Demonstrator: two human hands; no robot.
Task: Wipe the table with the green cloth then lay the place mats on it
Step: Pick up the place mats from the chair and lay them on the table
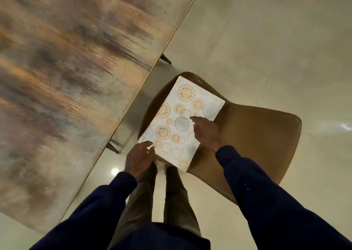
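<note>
White place mats [175, 116] with gold and grey-blue flower circles lie in a stack on the seat of a brown chair [257, 141]. My left hand [138, 158] touches the stack's near left corner, fingers and thumb pinching at its edge. My right hand [206, 130] rests on top of the stack, its index finger stretched out over the pattern. The table [66, 78], with a streaked brown, orange and grey top, fills the left side of the view. No green cloth is in view.
The chair stands just right of the table's edge on a pale glossy floor [266, 40]. Two dark chair legs [165, 58] show under the table's rim. My legs and dark sleeves fill the bottom of the view.
</note>
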